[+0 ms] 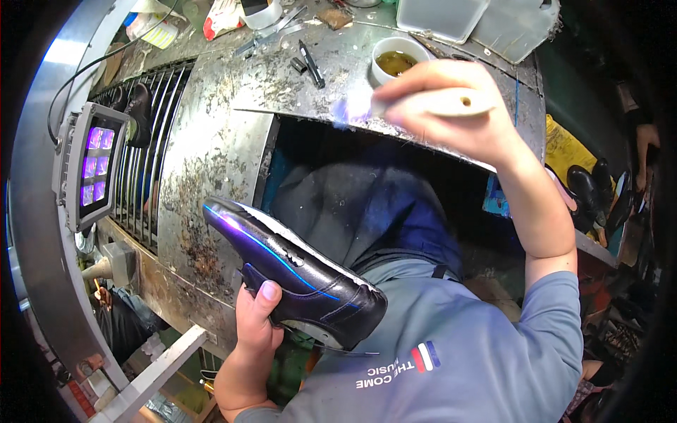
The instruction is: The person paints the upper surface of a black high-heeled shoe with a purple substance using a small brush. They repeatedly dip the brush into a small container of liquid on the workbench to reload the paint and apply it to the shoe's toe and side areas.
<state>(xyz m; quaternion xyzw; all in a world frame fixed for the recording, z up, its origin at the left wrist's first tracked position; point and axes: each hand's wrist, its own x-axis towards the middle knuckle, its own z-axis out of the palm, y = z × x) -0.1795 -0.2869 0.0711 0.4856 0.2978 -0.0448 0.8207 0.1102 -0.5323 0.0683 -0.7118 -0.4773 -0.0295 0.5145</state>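
Gripping shoe (300, 264) in left fingers (266, 295) and brush (455, 102) in right fingers (405, 83), seemingly mid-coating near cup (376, 69), next needing shoe steady and bristles (349, 111) laid on.

The person wears a slate-grey T-shirt (486, 331) of smooth, plain cloth, its short right sleeve (553, 310) ending in a straight hem. On the near side sits a small emblem (426, 357) of slanted stripes — red, white and blue — with white lettering (384, 375) to its left (upside down from here). Farther off come dark grey trousers (317, 190), flecked with pale specks and tinted blue toward the right.
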